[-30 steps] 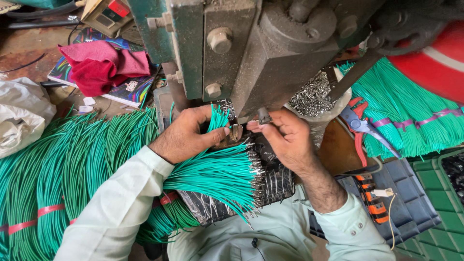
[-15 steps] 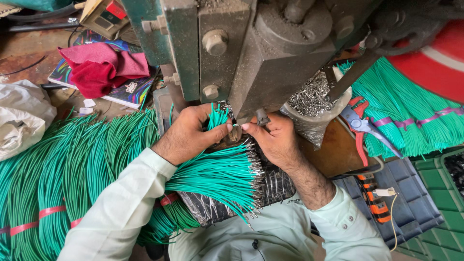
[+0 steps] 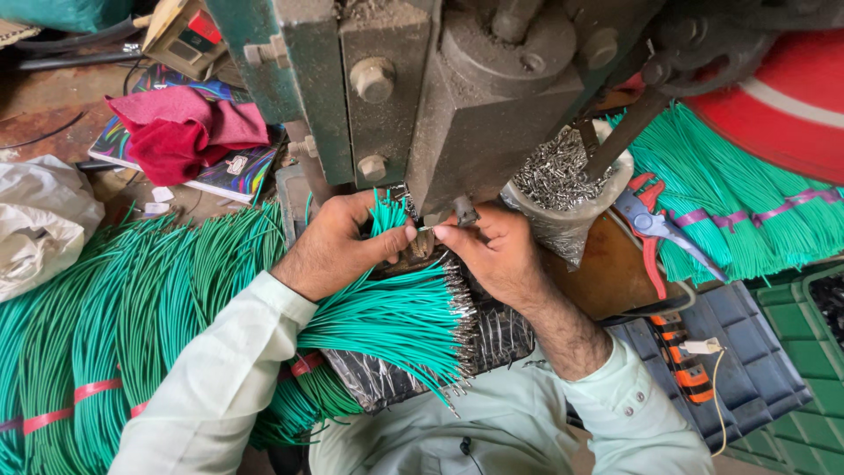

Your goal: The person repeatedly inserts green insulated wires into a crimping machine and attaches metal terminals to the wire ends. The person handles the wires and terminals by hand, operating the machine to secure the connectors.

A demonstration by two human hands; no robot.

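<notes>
Under the grey-green metal press (image 3: 466, 97), my left hand (image 3: 338, 246) grips a bunch of green wires (image 3: 387, 317) and pinches one wire end between thumb and forefinger. My right hand (image 3: 492, 251) meets it at the press's die and pinches a small metal piece against that wire end. The fanned wire ends with metal tips spread out below my hands, over a dark foil-wrapped block (image 3: 475, 343).
A big bundle of green wires (image 3: 97, 334) with red bands lies left. A cup of small metal terminals (image 3: 558, 176) stands right of the press. Red-and-blue pliers (image 3: 655, 229), more green wires (image 3: 738, 202), a red cloth (image 3: 180, 132), a white bag (image 3: 40, 224) and a dark crate (image 3: 730, 369) surround me.
Both hands stay at the die; the right hand has shifted slightly left and closer to the left thumb. The view has shifted a little.
</notes>
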